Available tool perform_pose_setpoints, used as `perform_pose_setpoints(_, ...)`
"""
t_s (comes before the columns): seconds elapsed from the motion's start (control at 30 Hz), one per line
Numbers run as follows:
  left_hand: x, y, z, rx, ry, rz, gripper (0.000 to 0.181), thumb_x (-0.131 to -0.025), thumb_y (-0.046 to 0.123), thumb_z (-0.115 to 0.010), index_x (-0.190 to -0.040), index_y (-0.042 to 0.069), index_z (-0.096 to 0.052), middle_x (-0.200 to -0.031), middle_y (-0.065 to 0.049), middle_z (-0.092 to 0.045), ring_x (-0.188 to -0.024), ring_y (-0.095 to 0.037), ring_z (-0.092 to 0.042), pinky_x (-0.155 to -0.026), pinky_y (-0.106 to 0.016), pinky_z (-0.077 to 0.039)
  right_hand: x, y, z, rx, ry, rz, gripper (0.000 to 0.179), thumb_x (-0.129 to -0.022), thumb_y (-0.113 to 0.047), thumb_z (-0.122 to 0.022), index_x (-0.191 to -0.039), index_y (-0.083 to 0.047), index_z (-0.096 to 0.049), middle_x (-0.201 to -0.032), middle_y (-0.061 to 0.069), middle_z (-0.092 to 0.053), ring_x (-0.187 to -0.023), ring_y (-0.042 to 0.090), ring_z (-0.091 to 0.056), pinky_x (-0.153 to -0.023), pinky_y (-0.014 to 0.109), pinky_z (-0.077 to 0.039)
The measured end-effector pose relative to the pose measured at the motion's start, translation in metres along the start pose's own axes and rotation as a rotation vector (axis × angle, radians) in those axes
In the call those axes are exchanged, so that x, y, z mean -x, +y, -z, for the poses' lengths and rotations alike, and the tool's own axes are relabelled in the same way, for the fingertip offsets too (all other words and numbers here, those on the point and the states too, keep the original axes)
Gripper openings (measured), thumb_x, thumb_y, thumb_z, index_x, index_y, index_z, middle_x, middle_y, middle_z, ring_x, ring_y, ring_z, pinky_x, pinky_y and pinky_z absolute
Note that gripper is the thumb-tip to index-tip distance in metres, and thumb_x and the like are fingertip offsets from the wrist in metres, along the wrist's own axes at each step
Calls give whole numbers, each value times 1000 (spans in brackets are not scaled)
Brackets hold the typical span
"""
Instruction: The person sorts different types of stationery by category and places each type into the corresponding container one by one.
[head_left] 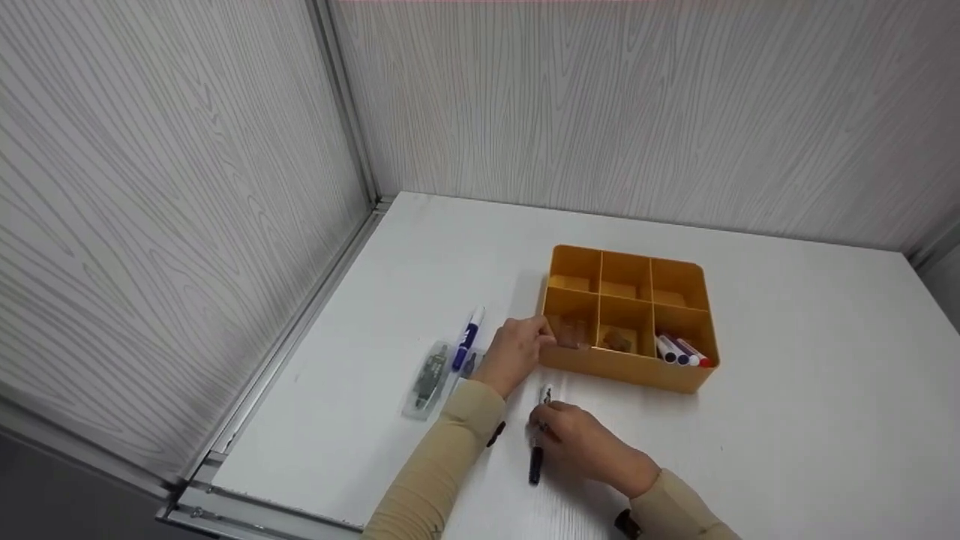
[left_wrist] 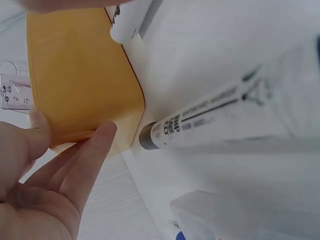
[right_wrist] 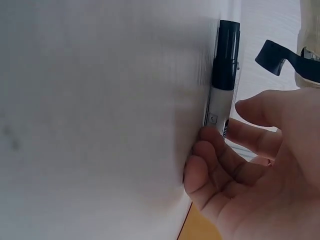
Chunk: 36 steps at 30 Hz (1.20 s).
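Observation:
In the head view my left hand [head_left: 517,349] is at the front left corner of a yellow divided box [head_left: 622,364]. The left wrist view shows its thumb and fingers on opposite sides of the box wall [left_wrist: 82,75], pinching it; a clear ruler [left_wrist: 17,87] shows beside the thumb. My right hand [head_left: 581,442] is low over the table, its fingers curled round a black-capped whiteboard marker [head_left: 535,465]. In the right wrist view the marker [right_wrist: 225,65] lies along the tabletop, its lower part hidden by the fingers; thumb contact is unclear.
Left of my left hand lie a blue marker [head_left: 466,341] and a clear case [head_left: 429,382] with dark contents. Another case [head_left: 469,365] is partly covered by the arm. Several markers [head_left: 682,351] fill the box's front right compartment; a brown item [head_left: 618,340] is in the front middle one.

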<state>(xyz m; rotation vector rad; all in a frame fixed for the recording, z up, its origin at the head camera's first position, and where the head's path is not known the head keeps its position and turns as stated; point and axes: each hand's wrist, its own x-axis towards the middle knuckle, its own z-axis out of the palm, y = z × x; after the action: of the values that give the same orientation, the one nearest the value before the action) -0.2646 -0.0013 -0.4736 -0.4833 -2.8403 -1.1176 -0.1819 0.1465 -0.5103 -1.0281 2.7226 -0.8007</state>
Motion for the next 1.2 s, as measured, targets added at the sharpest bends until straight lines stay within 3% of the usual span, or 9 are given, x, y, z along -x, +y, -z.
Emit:
perform_pose_setpoints(0.2, -2, -1, -1, 0, 11, -18, 15, -95, 26, -61, -91, 12, -66, -86, -5, -71, -73, -9, -55, -68, -23, -48, 2, 3, 5, -58, -6, -55, 11, -93, -4, -59, -103, -5, -65, -94, 6, -68, -80, 11, -58, -70, 30, -52)
perform_pose_setpoints(0.43, -2, -1, -2, -60, 27, -55, 15, -95, 25, -62, -93, 11, -68, -86, -4, -72, -71, -9, -59, -66, -23, -50, 9, 5, 13, -8, 47, -86, 11, -93, -11, -65, -103, -10, -61, -77, -3, -54, -63, 6, -45, -57, 23, -41)
perform_pose_setpoints(0.6, -2, -1, -2, -40, 15, -23, 16, -94, 26, -61, -93, 12, -69, -85, -4, -72, -70, -8, -57, -65, -21, -48, 17, 6, 24, -10, 63, -97, 19, -88, -8, -68, -105, -13, -60, -81, -5, -54, -67, 7, -47, -59, 23, -42)
perform_pose_setpoints(0.77, -3, -2, -3, -14, 10, -18, 17, -94, 27, -60, -93, 12, -68, -85, -6, -72, -68, -8, -55, -62, -21, -46, 25, 4, 40, -21, 61, -131, 17, -90, -12, -68, -106, -16, -62, -82, -9, -55, -70, 7, -50, -61, 22, -44)
perform_pose_setpoints(1.03, -1, -4, -4, 43, 2, -4, 17, -96, 26, -59, -93, 11, -67, -86, -8, -72, -69, -9, -54, -61, -20, -45, 45, 7, 70, 4, 115, -49, 19, -91, -9, -67, -106, -19, -61, -87, -8, -56, -70, 4, -50, -59, 20, -47)
perform_pose_setpoints(1.2, 0, -4, -6, 68, 15, 6, 12, -97, 22, -61, -92, 14, -67, -86, -4, -72, -71, -9, -55, -64, -22, -47, 56, 11, 88, -1, 249, -21, 23, -90, -1, -67, -106, -17, -61, -90, -6, -55, -70, 4, -49, -58, 20, -48)
